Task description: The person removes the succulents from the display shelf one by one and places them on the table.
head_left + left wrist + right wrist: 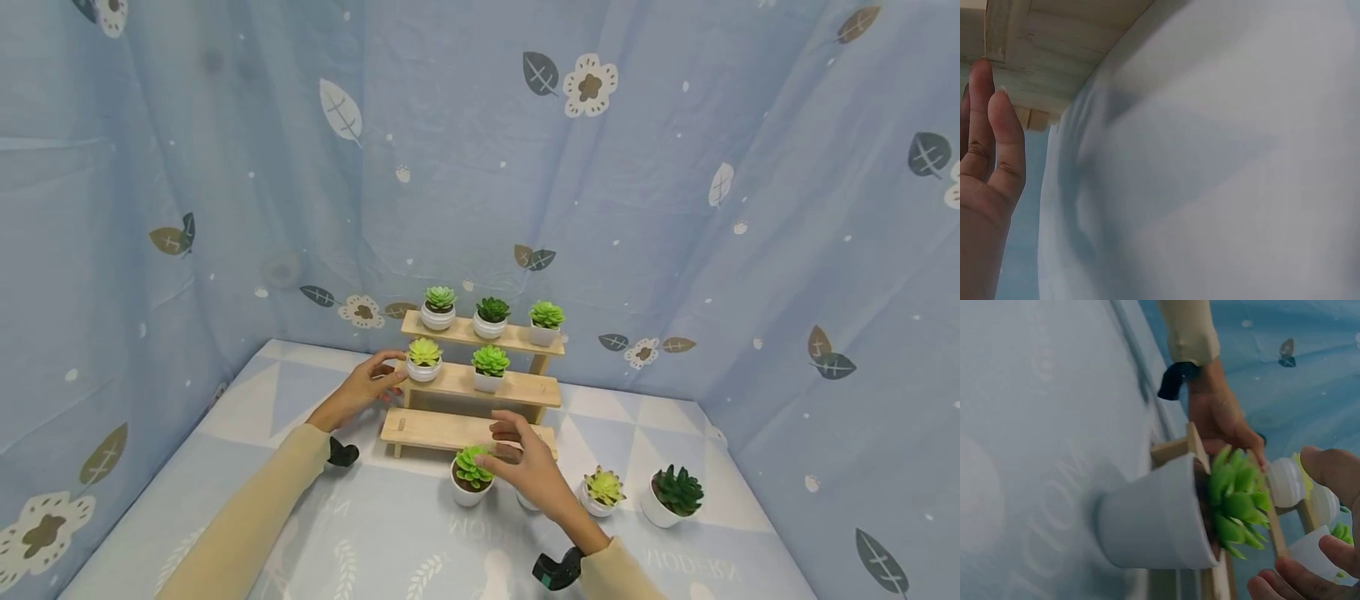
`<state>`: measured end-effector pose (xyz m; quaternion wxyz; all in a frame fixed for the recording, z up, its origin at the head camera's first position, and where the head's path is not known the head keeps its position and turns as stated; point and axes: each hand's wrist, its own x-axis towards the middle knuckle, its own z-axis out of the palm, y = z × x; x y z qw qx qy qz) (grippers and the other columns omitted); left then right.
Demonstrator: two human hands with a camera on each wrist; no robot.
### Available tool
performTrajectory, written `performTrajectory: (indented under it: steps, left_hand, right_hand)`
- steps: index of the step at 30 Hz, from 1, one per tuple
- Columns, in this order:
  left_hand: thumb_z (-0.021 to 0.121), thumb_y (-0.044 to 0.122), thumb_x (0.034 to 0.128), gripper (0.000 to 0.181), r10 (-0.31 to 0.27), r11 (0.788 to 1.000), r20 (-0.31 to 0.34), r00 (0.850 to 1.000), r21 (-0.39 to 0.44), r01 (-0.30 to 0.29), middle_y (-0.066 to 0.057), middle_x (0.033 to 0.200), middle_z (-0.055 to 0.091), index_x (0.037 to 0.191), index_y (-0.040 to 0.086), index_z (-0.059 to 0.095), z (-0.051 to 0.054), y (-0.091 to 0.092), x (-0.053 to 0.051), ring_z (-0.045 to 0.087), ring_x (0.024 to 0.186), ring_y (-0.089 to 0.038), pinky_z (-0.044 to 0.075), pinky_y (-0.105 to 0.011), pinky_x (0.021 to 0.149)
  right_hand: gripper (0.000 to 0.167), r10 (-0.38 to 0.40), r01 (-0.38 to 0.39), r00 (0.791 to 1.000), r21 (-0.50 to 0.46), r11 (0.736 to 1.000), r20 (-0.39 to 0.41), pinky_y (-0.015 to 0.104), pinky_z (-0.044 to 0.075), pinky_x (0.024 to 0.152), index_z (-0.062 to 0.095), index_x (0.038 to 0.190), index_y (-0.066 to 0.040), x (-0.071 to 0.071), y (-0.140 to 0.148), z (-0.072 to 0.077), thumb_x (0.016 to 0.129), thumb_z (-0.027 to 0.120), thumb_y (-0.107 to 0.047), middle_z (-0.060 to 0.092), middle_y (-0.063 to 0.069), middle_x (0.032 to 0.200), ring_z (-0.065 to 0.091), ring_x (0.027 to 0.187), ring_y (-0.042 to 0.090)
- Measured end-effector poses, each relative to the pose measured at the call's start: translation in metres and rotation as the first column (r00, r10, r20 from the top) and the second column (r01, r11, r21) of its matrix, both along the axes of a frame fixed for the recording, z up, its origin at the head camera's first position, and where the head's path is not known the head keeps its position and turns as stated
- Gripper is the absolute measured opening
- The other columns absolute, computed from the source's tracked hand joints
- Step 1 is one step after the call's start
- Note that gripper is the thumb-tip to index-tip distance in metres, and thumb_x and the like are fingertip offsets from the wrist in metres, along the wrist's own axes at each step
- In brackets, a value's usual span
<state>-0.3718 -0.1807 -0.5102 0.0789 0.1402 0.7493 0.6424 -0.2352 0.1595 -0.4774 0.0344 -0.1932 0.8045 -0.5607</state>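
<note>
A tiered wooden stand carries three potted succulents on top and two on its middle shelf. My left hand is at the middle shelf's left end, beside a white pot with a yellow-green succulent; in the left wrist view its fingers reach the wood. Over the front of the stand, my right hand has its fingers apart and slightly bent, the thumb near a bright green succulent in a white pot. The right wrist view shows that pot upright on the cloth, with no finger around it.
Right of my right hand are a yellowish succulent with reddish tips and a dark green one, both in white pots. Another white pot is mostly hidden behind the right hand. A blue patterned curtain surrounds the cloth-covered table.
</note>
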Motion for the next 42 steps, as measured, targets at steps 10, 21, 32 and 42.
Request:
performTrajectory:
  steps: [10,21,32,42]
  left_hand:
    - [0.068,0.045,0.0995,0.058,-0.002,1.000,0.002,1.000,-0.004,0.002,-0.020,0.123,0.057,0.148,0.023,0.047,-0.001,-0.002,-0.001,0.065,0.107,-0.047,0.053,-0.060,0.088]
    - [0.070,0.046,0.0978,0.061,-0.011,1.000,0.004,1.000,-0.009,0.011,-0.020,0.122,0.058,0.148,0.021,0.047,0.000,-0.002,-0.002,0.065,0.107,-0.046,0.055,-0.057,0.085]
    - [0.070,0.045,0.0984,0.060,-0.008,1.000,0.003,1.000,-0.008,0.008,-0.021,0.123,0.058,0.148,0.021,0.047,0.001,-0.002,-0.004,0.065,0.107,-0.047,0.054,-0.059,0.087]
    - [0.070,0.044,0.0988,0.060,-0.011,1.000,0.008,1.000,-0.016,0.011,-0.021,0.122,0.057,0.149,0.021,0.046,0.002,-0.003,-0.003,0.065,0.108,-0.047,0.053,-0.059,0.088]
  right_hand:
    - [0.074,-0.118,0.119,0.990,0.004,0.993,-0.074,0.053,0.046,0.107,0.043,0.153,-0.016,-0.021,0.002,0.024,0.093,0.080,-0.036,0.055,0.015,0.138,0.056,0.128,0.033]
    - [0.066,-0.188,0.183,0.973,-0.048,0.982,-0.137,0.051,0.051,0.102,0.048,0.149,-0.014,-0.043,-0.004,0.040,0.094,0.080,-0.031,0.057,0.013,0.135,0.058,0.124,0.032]
    - [0.069,-0.247,0.250,0.951,-0.008,0.968,-0.184,0.048,0.052,0.099,0.049,0.148,-0.016,-0.068,-0.004,0.044,0.091,0.082,-0.035,0.057,0.013,0.134,0.059,0.117,0.030]
    - [0.074,-0.260,0.260,0.961,-0.007,0.965,-0.092,0.046,0.049,0.103,0.047,0.149,-0.017,-0.087,-0.004,0.034,0.089,0.084,-0.039,0.055,0.014,0.134,0.058,0.121,0.032]
